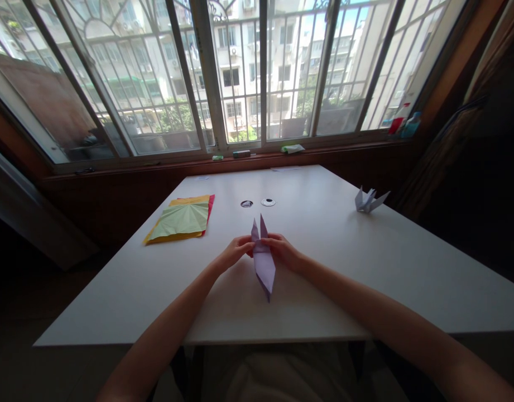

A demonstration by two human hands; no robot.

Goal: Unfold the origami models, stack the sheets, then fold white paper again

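Observation:
A half-folded lilac paper shape (264,262) lies on the white table (365,268) right in front of me, long and narrow, with two pointed tips toward the window and one point toward me. My left hand (235,251) pinches its left side near the top. On the other side, my right hand (283,250) grips it at the same height.
A stack of green, yellow and pink paper sheets (181,220) lies at the left. A finished lilac paper crane (369,200) stands at the right. Two small round objects (257,202) sit mid-table. Behind are a window sill with small items (292,148) and barred windows.

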